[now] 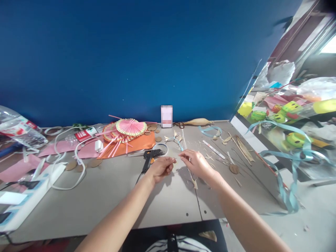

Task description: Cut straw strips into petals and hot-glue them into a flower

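My left hand point(162, 168) is closed above the middle of the grey table, thumb and fingertips pressed together. Close to its right, my right hand point(196, 163) is also closed in a pinch. Anything between the fingertips of either hand is too small to make out. Just beyond my left hand lies a black glue gun point(148, 160) with a cord, beside a ring-shaped roll point(160, 145). Past my right hand rests a small piece of dried husk with light blue ribbon point(180, 141). Husk scraps point(194, 182) lie under and around my right hand.
Pink folded paper fans point(131, 126) lie on orange sheets point(141, 142). A phone-like rectangle point(166, 117) leans against the blue wall. At left are a power strip point(34, 196) and plastic bottles point(18, 126). Light blue ribbon point(291, 168) trails off the right edge. A white pen point(214, 149) lies nearby.
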Available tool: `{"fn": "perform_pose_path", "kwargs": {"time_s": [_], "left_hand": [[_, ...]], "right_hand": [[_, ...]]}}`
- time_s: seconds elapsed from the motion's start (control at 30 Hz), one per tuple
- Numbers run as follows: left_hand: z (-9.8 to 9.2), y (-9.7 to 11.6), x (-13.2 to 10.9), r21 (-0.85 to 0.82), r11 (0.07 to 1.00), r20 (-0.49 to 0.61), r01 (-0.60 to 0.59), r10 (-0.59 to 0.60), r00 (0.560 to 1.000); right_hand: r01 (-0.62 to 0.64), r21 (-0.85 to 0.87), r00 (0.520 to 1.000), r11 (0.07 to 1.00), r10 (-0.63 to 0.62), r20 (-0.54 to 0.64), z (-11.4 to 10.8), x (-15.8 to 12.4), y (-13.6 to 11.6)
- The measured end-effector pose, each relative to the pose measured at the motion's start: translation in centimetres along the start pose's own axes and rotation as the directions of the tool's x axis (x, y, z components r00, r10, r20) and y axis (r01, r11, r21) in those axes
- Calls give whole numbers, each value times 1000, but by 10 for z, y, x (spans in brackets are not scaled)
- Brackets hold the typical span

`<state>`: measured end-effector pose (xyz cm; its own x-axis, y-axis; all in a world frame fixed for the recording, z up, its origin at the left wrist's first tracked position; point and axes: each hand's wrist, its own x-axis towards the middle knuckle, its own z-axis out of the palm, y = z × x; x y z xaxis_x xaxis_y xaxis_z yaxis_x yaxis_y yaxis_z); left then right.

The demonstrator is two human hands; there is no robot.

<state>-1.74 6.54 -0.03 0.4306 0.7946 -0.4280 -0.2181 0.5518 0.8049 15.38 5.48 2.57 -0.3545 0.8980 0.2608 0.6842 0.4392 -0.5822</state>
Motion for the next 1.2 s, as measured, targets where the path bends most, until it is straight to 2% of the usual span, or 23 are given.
{"fn": "perform_pose_path", "kwargs": {"time_s": [0.1, 0.23, 0.27, 0.33, 0.37, 0.4, 0.47, 0.6, 0.67, 0.77, 0.83, 0.9, 0.97, 1.0, 1.07, 1.13, 1.2], "left_hand": [[1, 3, 0, 245, 965, -10, -95, 100, 995], [3, 8, -7, 583, 774, 20, -246, 289, 957], [4, 8, -9, 655, 697, 19, -293, 372, 928], [7, 7, -14, 756, 531, 36, -383, 551, 834], [9, 7, -16, 776, 468, 55, -423, 617, 785], [11, 6, -18, 779, 432, 77, -454, 653, 753], [14, 5, -19, 768, 412, 106, -490, 672, 733], [14, 6, -16, 799, 350, 150, -489, 671, 726], [14, 9, -15, 811, 326, 178, -486, 654, 736], [13, 15, -16, 810, 354, 198, -468, 586, 786], [13, 18, -16, 807, 419, 180, -416, 497, 849], [12, 20, -14, 754, 573, 129, -319, 348, 929], [10, 19, -12, 592, 787, 79, -174, 158, 984], [8, 19, -10, 476, 874, 74, -95, 68, 995], [4, 16, -9, 256, 966, 84, 45, -69, 994], [2, 15, -8, 123, 983, 83, 137, -147, 986], [1, 15, -9, 59, 984, 54, 167, -170, 984]], "right_hand": [[-39, 39, 996, 998, 35, 83, -2, 4, -1], [-120, 116, 992, 986, 115, 55, -1, 6, 1], [-161, 158, 987, 974, 156, 43, 1, 6, 2], [-229, 234, 973, 945, 224, 46, 5, 6, 6], [-251, 258, 968, 933, 244, 57, 8, 7, 8], [-263, 272, 965, 926, 255, 66, 11, 7, 10], [-275, 287, 961, 918, 263, 81, 15, 8, 12], [-281, 305, 959, 910, 260, 110, 17, 8, 12], [-263, 298, 964, 918, 239, 114, 15, 7, 11], [-217, 261, 975, 941, 196, 106, 10, 5, 8], [-192, 227, 980, 955, 175, 93, 6, 3, 5], [-130, 179, 990, 975, 119, 74, 2, 1, 1], [3, 103, 999, 995, -8, 49, -2, -1, -3], [80, 62, 996, 995, -82, 40, -4, -2, -5], [199, 7, 980, 980, -199, 29, -7, -3, -7], [239, 9, 971, 971, -239, 21, -10, -5, -7], [240, 28, 971, 970, -240, 8, -11, -5, -6]]}}
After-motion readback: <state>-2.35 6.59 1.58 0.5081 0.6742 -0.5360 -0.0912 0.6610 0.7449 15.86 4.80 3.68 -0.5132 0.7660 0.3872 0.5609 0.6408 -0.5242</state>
